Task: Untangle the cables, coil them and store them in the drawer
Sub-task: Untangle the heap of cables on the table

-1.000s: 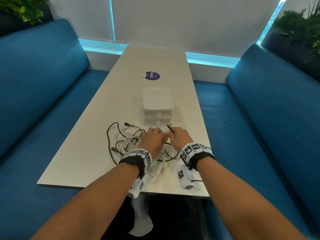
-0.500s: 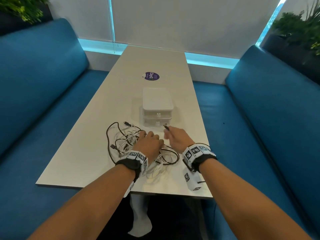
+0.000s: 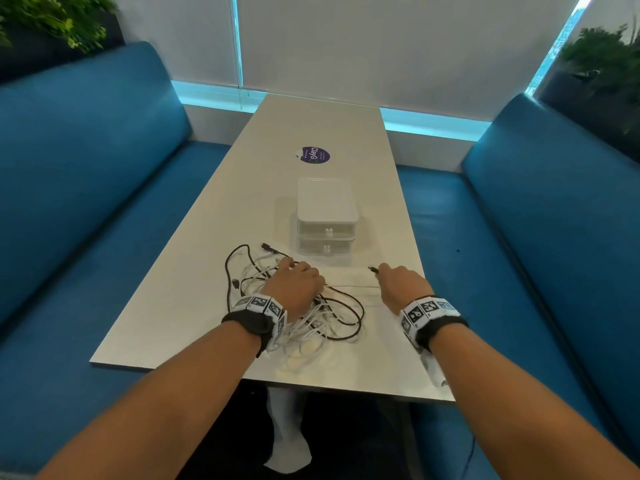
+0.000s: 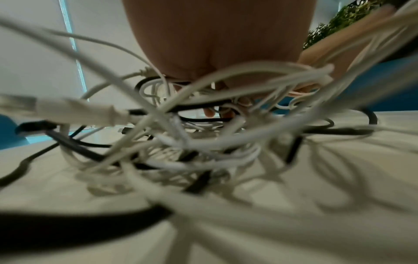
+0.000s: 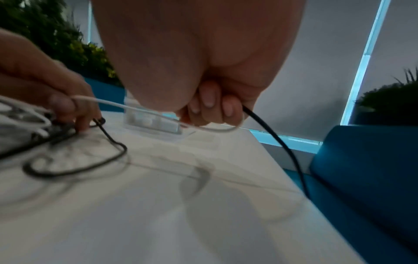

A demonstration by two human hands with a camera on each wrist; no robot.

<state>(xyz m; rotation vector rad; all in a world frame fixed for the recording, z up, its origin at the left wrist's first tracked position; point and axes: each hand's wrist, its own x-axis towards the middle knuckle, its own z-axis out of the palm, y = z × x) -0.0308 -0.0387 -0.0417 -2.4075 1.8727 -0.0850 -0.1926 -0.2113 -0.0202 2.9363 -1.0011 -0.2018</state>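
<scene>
A tangle of white and black cables (image 3: pixel 311 317) lies on the white table (image 3: pixel 173 306), near its front edge. My left hand (image 3: pixel 294 284) rests on top of the tangle with its fingers curled down into the strands (image 4: pixel 203 142). My right hand (image 3: pixel 401 284) is further right, and its fingers (image 5: pixel 210 100) grip a thin white cable (image 5: pixel 126 107) pulled taut from the left hand (image 5: pixel 45 76). A dark plug (image 3: pixel 373 269) sticks out past the right fingers. A black cable (image 5: pixel 282 146) also leaves that fist toward the table's right edge. The white two-drawer box (image 3: pixel 325 216) stands behind the hands, both drawers shut.
A purple round sticker (image 3: pixel 314 155) lies on the table beyond the drawer box. Blue bench seats (image 3: pixel 86 188) run along both long sides of the table. Plants (image 3: pixel 602 60) stand behind the seat backs. A window blind closes off the far end.
My right hand has moved right, away from the left one, drawing a white cable out of the tangle. The left hand has stayed on the tangle.
</scene>
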